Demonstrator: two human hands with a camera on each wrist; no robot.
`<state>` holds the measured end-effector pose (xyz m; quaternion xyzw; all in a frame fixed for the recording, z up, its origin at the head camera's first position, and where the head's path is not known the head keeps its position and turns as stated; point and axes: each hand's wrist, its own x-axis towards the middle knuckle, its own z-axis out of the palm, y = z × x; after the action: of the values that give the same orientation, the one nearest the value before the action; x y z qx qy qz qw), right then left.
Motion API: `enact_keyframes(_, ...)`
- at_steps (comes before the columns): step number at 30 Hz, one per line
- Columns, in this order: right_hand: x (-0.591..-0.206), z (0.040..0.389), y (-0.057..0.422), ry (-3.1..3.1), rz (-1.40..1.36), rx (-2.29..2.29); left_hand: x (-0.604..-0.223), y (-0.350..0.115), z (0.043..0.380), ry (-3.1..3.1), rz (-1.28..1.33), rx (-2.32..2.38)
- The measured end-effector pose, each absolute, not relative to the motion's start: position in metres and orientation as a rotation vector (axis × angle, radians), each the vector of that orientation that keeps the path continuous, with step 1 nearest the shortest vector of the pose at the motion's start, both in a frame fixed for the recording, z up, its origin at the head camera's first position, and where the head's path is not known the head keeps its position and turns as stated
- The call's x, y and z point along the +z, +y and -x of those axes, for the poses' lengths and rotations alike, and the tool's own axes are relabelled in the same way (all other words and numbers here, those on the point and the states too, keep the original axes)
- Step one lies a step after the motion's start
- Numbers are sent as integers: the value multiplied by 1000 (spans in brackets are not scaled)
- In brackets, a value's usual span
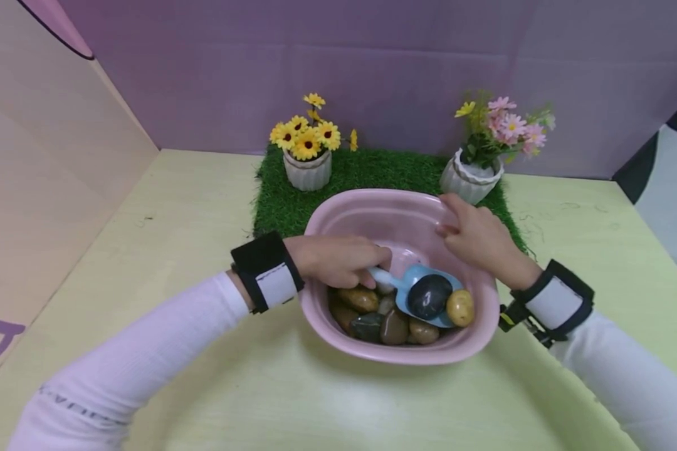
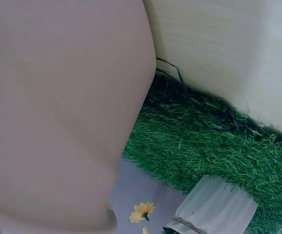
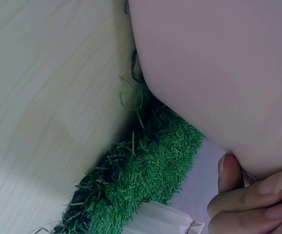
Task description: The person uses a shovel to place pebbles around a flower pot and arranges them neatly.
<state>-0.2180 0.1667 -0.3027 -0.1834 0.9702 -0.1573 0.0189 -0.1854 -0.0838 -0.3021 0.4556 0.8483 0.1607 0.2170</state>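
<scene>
A pink plastic basin (image 1: 367,356) holds several smooth stones (image 1: 393,326) in brown, grey and tan. My left hand (image 1: 344,260) reaches over the basin's left side and grips the handle of a light blue toy shovel (image 1: 402,283). On the shovel's blade lies a large black stone (image 1: 430,296), with a yellowish stone (image 1: 460,307) against it at the blade's right edge. My right hand (image 1: 479,238) holds the basin's rim at the back right. In the right wrist view, its curled fingers (image 3: 248,200) show by the rim. The left wrist view shows mainly the basin's outer wall (image 2: 58,97).
Behind and partly under the basin lies a green artificial grass mat (image 1: 383,166). Two white ribbed pots stand on it, one with yellow flowers (image 1: 307,141), one with pink flowers (image 1: 510,128). A purple backdrop (image 1: 372,81) rises behind the pale wooden table (image 1: 248,388).
</scene>
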Motion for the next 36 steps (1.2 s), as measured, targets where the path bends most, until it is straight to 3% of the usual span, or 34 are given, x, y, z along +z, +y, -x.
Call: enact_keyframes(36,-305,219,169,3027,664,-526,-272,-105,188,2579,-1248,506)
